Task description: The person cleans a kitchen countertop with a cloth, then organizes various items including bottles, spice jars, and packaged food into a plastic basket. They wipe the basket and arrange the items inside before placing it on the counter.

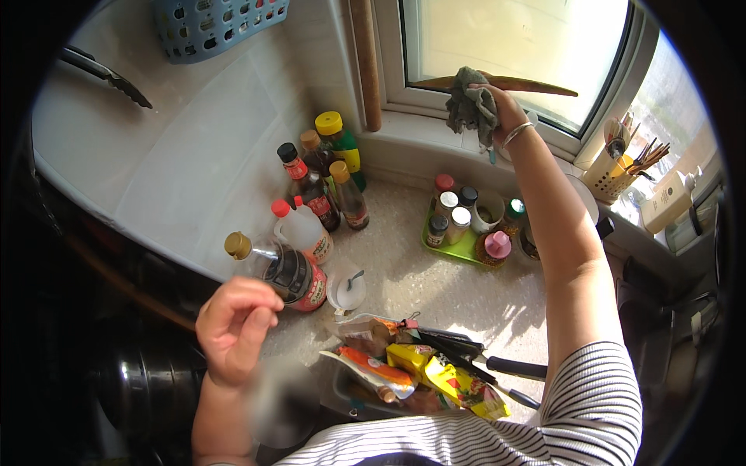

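Note:
My right hand (502, 110) reaches far out to the window and grips a crumpled grey cloth (473, 105). Behind the cloth, a thin brown board (536, 85), apparently wooden, shows almost edge-on across the window; cloth and fingers cover its middle. A bracelet circles my right wrist. My left hand (236, 329) is raised at the lower left, fingers curled in and thumb close to them, with nothing visible in it. Just beyond it stands a large gold-capped bottle of dark liquid (291, 274); whether the hand touches it I cannot tell.
More sauce bottles (315, 189) line the white wall panel. Spice jars crowd a green tray (466, 256). Packets and black-handled knives (516, 368) lie near my body. A wooden rod (365, 70) leans by the window frame; a utensil holder (606, 177) stands on the sill.

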`<move>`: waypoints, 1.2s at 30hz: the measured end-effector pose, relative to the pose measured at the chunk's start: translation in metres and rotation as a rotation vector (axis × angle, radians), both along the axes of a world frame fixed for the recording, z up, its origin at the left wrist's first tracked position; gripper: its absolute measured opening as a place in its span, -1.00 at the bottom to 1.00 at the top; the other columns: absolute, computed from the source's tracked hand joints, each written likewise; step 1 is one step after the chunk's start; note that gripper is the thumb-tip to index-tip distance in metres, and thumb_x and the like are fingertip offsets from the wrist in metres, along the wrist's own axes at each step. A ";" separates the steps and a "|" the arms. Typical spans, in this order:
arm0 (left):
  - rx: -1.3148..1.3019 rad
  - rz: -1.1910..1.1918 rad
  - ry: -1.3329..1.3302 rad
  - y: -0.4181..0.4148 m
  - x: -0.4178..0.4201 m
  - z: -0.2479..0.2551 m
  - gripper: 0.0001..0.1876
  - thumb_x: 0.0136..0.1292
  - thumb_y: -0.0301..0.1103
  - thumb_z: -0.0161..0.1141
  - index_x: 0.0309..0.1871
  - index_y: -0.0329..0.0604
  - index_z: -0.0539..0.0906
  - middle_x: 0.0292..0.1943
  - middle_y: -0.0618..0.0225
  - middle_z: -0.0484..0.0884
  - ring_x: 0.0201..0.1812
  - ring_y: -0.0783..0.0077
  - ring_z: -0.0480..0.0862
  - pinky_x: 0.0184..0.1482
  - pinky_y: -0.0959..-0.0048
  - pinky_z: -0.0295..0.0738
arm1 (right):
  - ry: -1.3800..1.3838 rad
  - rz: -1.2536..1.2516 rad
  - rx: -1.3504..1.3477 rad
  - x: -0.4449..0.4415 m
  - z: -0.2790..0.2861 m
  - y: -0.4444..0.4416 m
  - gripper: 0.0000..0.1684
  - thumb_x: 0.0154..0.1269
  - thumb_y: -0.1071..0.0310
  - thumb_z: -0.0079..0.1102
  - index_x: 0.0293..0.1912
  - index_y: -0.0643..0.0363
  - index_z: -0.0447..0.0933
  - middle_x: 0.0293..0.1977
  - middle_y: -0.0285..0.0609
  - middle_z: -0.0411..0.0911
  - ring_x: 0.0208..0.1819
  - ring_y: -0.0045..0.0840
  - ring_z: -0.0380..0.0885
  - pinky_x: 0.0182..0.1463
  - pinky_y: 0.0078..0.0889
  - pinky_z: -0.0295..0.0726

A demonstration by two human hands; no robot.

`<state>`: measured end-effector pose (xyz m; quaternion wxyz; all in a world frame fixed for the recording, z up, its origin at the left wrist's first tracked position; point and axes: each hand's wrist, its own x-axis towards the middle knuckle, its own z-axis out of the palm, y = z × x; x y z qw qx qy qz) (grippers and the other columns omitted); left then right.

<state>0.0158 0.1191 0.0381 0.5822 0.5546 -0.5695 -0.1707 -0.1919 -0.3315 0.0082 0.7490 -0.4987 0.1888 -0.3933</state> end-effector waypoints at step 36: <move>0.042 0.829 -0.458 -0.443 0.033 0.048 -0.70 0.12 -0.25 0.29 -0.20 -0.28 0.56 -0.04 0.05 0.56 0.01 0.04 0.60 0.04 0.20 0.58 | 0.314 0.148 0.222 -0.001 -0.043 0.103 -0.54 0.31 0.44 0.11 0.19 0.29 0.38 -0.10 -0.17 0.59 -0.16 -0.55 0.62 -0.10 -0.43 0.68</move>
